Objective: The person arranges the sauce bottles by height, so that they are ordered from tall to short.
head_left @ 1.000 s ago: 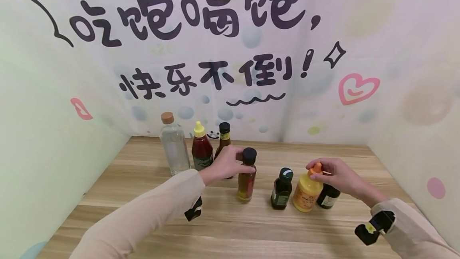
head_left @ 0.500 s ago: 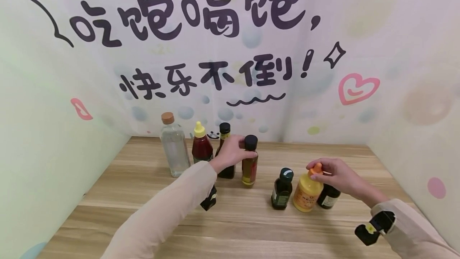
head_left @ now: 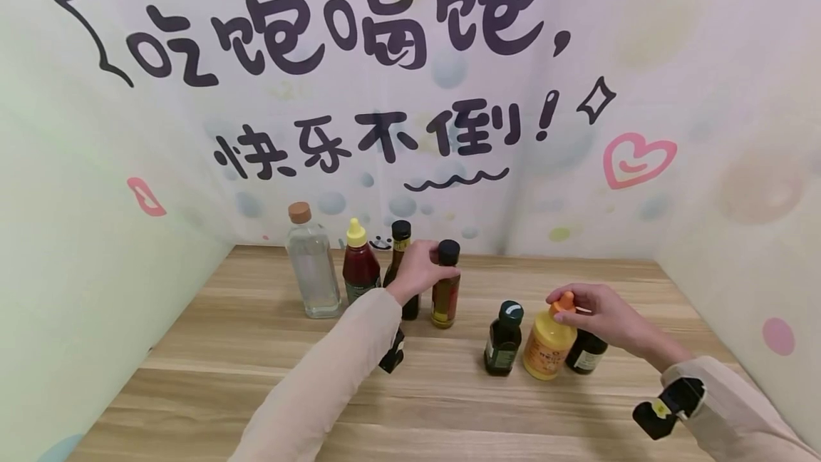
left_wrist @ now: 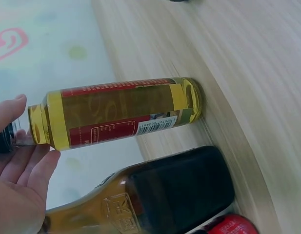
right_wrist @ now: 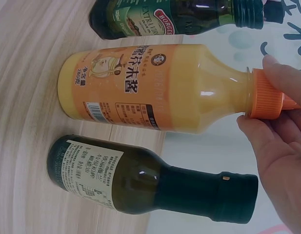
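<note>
A right hand [head_left: 606, 316] pinches the orange cap [right_wrist: 267, 92] of a yellow sauce bottle [head_left: 550, 349], both unmoved from a second ago. Upright beside the yellow sauce bottle are a green-capped oil bottle [head_left: 503, 349] on its left and a dark bottle [head_left: 587, 353] on its right. Farther back to its left, a left hand [head_left: 420, 271] grips a black-capped oil bottle [head_left: 445, 305] near the top, now farther back than a second earlier. Farther left still stand a brown bottle [head_left: 412, 306], red sauce bottle [head_left: 361, 268] and clear bottle [head_left: 314, 273].
</note>
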Motion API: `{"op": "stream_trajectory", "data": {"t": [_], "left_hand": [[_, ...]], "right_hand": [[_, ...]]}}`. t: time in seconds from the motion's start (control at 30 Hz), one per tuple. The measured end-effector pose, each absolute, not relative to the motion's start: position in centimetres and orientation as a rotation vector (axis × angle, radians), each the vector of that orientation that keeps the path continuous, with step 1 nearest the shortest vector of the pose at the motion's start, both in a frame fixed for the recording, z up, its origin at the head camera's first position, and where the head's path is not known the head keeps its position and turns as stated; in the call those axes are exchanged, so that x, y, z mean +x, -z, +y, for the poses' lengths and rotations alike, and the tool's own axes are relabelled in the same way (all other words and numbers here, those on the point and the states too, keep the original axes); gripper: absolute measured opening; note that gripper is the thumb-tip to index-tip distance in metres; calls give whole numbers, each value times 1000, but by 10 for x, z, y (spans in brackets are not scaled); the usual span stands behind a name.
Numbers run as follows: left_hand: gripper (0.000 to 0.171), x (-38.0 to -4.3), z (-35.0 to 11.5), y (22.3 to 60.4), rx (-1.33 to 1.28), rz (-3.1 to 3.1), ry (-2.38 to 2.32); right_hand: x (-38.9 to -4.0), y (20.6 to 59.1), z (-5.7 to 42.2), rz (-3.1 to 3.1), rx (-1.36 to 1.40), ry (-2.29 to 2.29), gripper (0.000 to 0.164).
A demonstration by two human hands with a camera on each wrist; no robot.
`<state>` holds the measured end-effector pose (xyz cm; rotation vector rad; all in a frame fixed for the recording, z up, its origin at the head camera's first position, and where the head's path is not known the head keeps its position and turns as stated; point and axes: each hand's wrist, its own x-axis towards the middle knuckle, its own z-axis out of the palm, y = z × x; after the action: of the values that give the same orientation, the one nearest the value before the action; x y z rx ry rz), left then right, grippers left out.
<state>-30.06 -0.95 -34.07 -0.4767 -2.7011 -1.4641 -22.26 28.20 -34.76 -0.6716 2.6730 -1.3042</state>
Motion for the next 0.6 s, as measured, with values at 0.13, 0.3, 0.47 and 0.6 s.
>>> {"op": "stream_trajectory", "data": {"t": [0.13,0.3,0.47,0.6], "left_hand": [[21,-303,-10,344,-441,-2697,1460],[23,-307,-11,348,-425,-2672,1448],[22,-308,-11,348,-393,-2672,1448],[22,-309,-11,348,-382,-2669,1447]], "right_hand": [[-223,348,282,2676,-673,1304,29],[-223,349,283,2672,-682,1302,29],[-223,349,283,2677,-678,1301,30],[-224,349,283,2681,-679,1302,29]]}}
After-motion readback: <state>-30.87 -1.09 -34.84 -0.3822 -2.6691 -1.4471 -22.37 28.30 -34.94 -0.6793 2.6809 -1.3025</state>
